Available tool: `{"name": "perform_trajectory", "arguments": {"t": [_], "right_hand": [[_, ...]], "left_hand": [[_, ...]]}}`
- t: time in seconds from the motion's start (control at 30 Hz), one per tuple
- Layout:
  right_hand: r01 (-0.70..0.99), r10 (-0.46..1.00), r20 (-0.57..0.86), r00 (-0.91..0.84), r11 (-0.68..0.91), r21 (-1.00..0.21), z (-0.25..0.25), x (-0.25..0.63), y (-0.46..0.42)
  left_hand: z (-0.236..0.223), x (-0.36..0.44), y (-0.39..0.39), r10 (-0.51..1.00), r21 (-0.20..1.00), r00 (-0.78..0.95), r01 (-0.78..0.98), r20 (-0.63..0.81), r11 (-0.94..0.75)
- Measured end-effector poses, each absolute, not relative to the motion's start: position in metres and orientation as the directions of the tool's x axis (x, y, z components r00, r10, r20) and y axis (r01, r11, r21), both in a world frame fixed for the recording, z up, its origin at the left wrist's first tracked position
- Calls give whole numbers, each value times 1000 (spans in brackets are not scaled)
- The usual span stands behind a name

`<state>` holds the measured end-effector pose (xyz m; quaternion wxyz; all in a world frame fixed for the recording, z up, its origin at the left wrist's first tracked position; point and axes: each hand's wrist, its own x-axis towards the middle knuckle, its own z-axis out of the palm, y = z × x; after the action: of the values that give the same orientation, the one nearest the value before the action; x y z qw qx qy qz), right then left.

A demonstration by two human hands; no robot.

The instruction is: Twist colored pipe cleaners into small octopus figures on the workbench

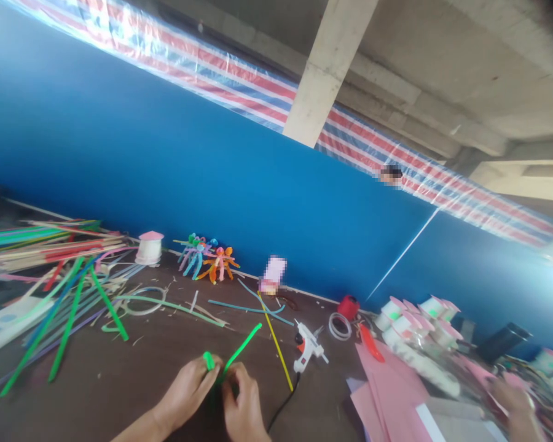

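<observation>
My left hand (187, 390) and my right hand (242, 399) meet low in the view, their fingers pinching a bright green pipe cleaner (240, 348). One end of it rises to the upper right, and a short bent end (209, 361) shows beside my left thumb. The rest of the pipe cleaner is hidden by my fingers. A straight yellow pipe cleaner (273, 344) lies just beyond my right hand, with a white hot glue gun (308, 347) to its right. The glue gun's black cord (283, 405) runs down past my right hand.
A heap of long pipe cleaners and sticks (50, 258) covers the brown table (120, 380) at left. Small pipe-cleaner figures (207, 259) stand against a blue wall (212, 153). Pink paper sheets (387, 393), white cups (415, 319) and a co-worker's blurred hand (511, 399) are at right.
</observation>
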<state>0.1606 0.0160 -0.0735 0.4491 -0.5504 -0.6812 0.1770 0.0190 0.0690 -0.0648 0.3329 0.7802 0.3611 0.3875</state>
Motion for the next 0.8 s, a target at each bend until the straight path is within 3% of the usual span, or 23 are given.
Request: {"name": "perform_trajectory", "arguments": {"t": [0.53,0.8], "right_hand": [[609,897,443,12,345,-714,-70,160,14],[616,920,391,5,305,-726,-63,157,14]], "left_hand": [[-74,18,73,814,798,461,307,353,-519],[-79,19,75,812,778,447,324,376,-539]]}}
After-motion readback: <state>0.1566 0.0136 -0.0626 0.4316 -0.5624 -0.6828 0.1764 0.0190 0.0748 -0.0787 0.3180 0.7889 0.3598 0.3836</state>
